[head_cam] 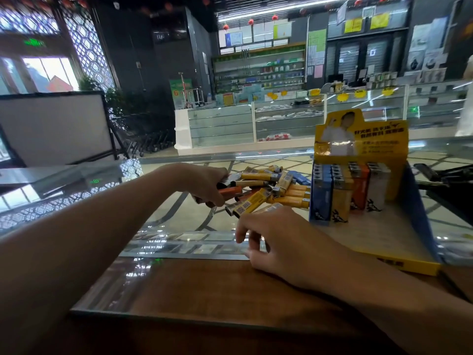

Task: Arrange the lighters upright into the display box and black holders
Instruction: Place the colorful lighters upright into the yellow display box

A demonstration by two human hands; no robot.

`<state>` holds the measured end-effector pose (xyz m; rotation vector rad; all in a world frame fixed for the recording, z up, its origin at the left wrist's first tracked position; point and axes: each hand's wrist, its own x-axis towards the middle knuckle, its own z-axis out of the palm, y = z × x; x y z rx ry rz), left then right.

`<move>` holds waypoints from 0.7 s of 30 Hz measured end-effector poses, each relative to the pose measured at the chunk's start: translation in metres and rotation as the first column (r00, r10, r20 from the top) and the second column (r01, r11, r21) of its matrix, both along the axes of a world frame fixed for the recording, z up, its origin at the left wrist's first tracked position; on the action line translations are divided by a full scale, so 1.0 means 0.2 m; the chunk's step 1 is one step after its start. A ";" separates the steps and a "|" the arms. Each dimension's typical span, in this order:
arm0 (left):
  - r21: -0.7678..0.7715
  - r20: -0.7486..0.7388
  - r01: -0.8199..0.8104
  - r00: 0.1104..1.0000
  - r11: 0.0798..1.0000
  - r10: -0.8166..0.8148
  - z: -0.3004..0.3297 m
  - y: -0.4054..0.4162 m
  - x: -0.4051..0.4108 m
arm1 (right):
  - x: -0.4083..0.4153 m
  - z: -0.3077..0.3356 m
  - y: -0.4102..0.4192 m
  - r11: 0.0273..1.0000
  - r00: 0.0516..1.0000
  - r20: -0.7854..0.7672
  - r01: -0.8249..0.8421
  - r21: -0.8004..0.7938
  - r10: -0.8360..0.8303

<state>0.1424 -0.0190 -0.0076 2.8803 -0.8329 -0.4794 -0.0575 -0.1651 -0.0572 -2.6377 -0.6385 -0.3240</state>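
Note:
A pile of loose lighters (279, 187), mostly yellow with some blue and orange, lies flat on the glass counter. My left hand (204, 184) grips an orange lighter (230, 190) at the pile's left edge. My right hand (276, 239) hovers over the counter in front of the pile, fingers loosely curled downward; I cannot tell whether it holds anything. The yellow display box (409, 262) stands at the right with several lighters upright in it: blue (320, 196), yellow (341, 198), orange (359, 188) and white (377, 187). A black holder (450, 185) sits behind the box.
The glass counter (179, 216) gives way to a wooden surface (217, 285) near me. A white screen (53, 126) stands at the far left. Shop cabinets and shelves fill the background.

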 end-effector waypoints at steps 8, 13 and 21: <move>-0.198 -0.107 -0.048 0.994 0.979 0.028 0.02 0.14 -0.01 | 0.00 0.01 0.00 0.999 0.999 0.011 -0.029 -0.022 0.030; -0.398 -0.196 -0.111 0.980 0.910 0.034 -0.01 0.23 -0.03 | 0.00 0.01 0.00 0.998 0.999 0.008 -0.051 -0.029 0.051; -0.615 -0.216 -0.216 0.971 0.759 0.101 -0.08 0.33 -0.06 | 0.01 0.01 0.00 0.998 0.998 0.010 -0.059 -0.012 0.059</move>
